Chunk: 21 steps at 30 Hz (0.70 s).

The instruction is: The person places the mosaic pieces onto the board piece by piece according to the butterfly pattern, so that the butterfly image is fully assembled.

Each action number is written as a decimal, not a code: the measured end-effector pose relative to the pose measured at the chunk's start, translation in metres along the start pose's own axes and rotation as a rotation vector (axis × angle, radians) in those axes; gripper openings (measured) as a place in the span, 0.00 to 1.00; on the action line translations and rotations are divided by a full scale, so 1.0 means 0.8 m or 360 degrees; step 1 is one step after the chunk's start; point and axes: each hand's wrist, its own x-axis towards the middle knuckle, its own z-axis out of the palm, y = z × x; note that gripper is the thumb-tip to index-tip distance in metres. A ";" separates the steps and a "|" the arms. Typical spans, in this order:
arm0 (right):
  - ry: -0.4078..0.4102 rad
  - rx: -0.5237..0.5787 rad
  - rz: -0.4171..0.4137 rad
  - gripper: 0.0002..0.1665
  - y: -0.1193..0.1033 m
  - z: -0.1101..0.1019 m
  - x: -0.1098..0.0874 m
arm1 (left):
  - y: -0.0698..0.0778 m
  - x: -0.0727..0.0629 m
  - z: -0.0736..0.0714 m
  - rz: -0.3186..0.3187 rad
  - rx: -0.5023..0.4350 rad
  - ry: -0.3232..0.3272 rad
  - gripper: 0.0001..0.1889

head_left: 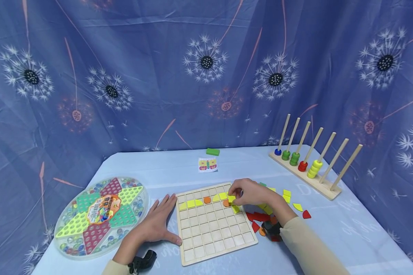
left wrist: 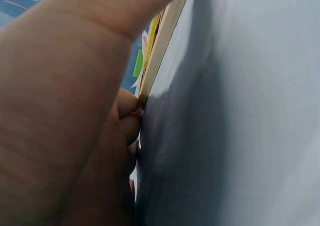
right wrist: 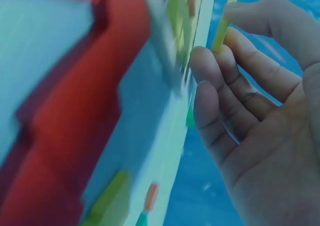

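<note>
Yellow tile [head_left: 231, 199], small and thin, pinched between the thumb and a fingertip of the right hand [head_left: 250, 192]; the remaining fingers curl loosely around nothing. Take the wooden board [head_left: 209, 240] as a clock, with 12 at its far side: the tile is over the grid near 1 o'clock. The left hand [head_left: 159, 221] lies at the 9 o'clock side, fingers straight and spread, thumb touching the edge near 8 o'clock, with hold of nothing.

Yellow pieces [head_left: 191, 203] and an orange disc [head_left: 207, 199] sit in a row running from 10 toward 1 o'clock. A second orange disc [head_left: 226, 203] is just beside the tile, on its 8 o'clock side. Beyond the board, at 12 o'clock, lies a butterfly picture card [head_left: 208, 165]; loose red pieces [head_left: 259, 216] lie at 3 o'clock.

The step in hand looks like seating the tile in a square, though the fingers hide too much to say which one. Press the left thumb lightly inward so the board cannot slide. The right wrist view shows the tile roughly parallel to the board, so lower it straight, line up its corners, then let go gently. Mind the second disc: a fingertip could nudge it.
</note>
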 end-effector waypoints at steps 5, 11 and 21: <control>-0.0045 -0.0041 0.0001 0.13 -0.018 0.011 0.011 | 0.000 0.000 0.001 -0.0011 0.0010 -0.0005 0.77; -0.0067 -0.0140 -0.0018 0.13 -0.022 0.025 0.021 | -0.001 0.000 0.002 -0.0011 0.0014 -0.0001 0.78; -0.0052 -0.0435 -0.0097 0.11 -0.032 0.040 0.041 | -0.002 0.001 0.003 -0.0023 0.0029 -0.0005 0.78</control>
